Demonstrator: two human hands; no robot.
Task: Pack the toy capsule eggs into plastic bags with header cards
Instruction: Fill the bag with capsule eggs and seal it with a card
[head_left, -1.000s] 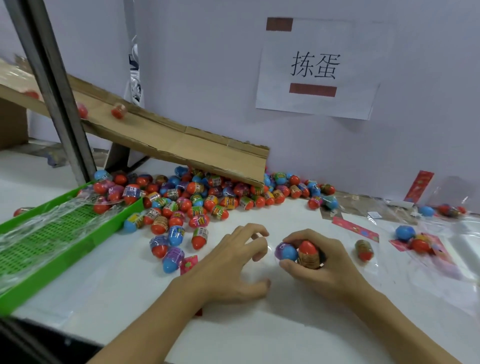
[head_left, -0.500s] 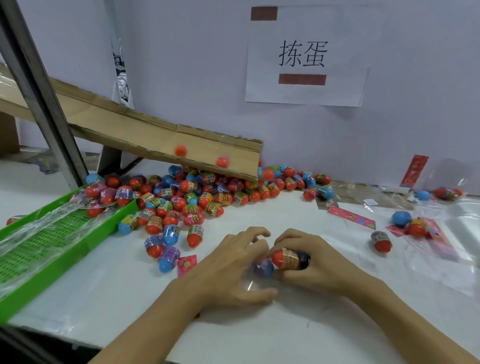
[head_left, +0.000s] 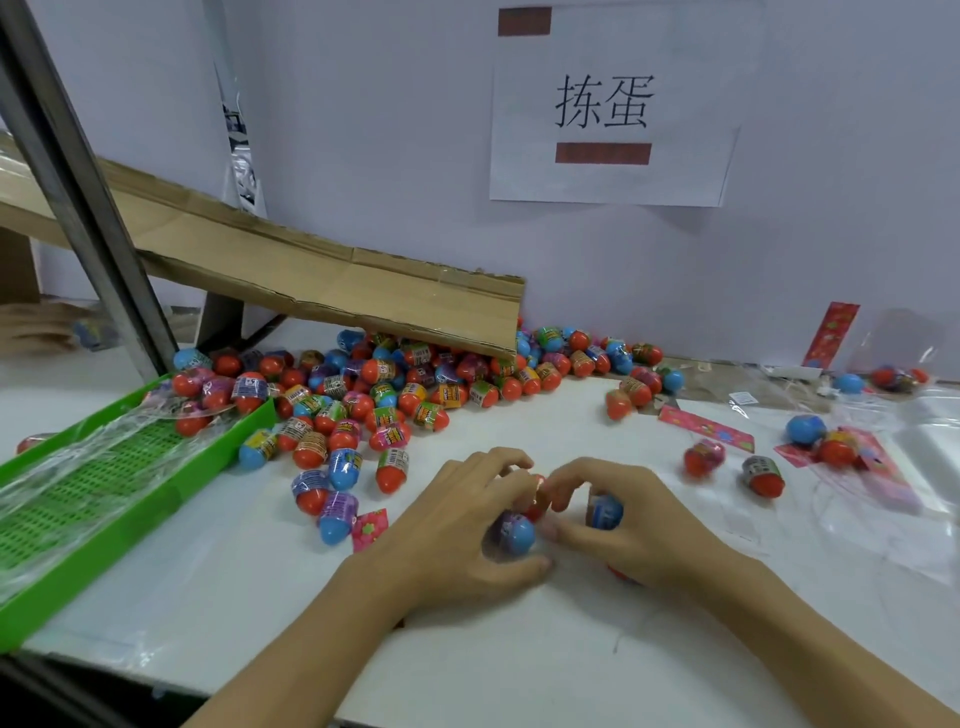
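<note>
Both hands meet over the white surface (head_left: 519, 649), near the front edge. The left hand (head_left: 457, 525), fingers curled, cups a blue-capped capsule egg (head_left: 514, 532). The right hand (head_left: 639, 525), fingers curled, grips a blue-labelled egg (head_left: 605, 512). The two eggs lie just beside each other between the palms; each egg's long axis cannot be told. The loose egg pile (head_left: 395, 395) lies beyond both hands, nearer the left.

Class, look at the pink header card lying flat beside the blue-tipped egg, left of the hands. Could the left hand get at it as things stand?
Probably yes: the header card lies in the open beside the left hand, nothing covering it, but that hand grips a blue egg and would have to release it first.
</note>
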